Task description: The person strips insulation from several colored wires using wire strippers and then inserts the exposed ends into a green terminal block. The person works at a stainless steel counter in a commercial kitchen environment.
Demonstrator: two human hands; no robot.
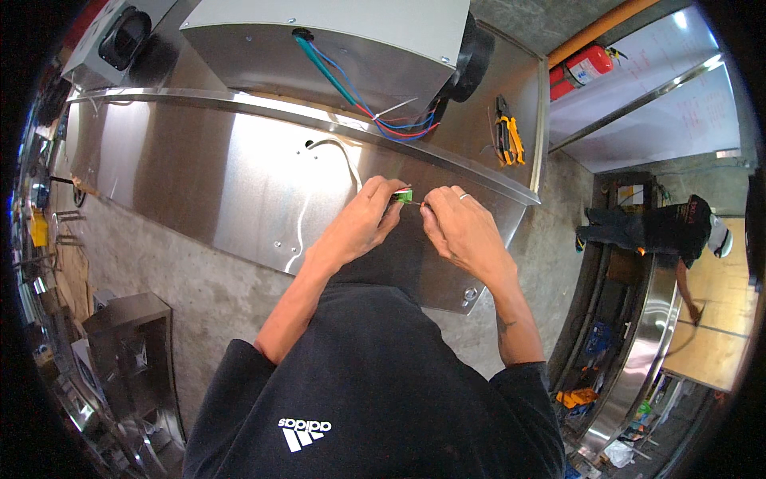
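My left hand [363, 221] is closed, pinching a small green connector [405, 195] with thin wires at it. A white cable [349, 158] comes out of a hole in the stainless steel panel [255, 168] and runs to this hand. Close by on the right, my right hand [467, 223] is closed too, its fingertips pressed together around something small. A thin shaft or wire shows between those fingertips and the connector; its kind is too small to tell. Both hands are over the steel panel.
Beyond the panel's raised edge stands a grey metal box [335, 40] with loose coloured wires [387, 128] hanging out. Yellow-handled pliers [509, 136] lie to its right. A fire extinguisher [582, 68] is at the far right. Another person [670, 227] works at a wooden board [710, 319].
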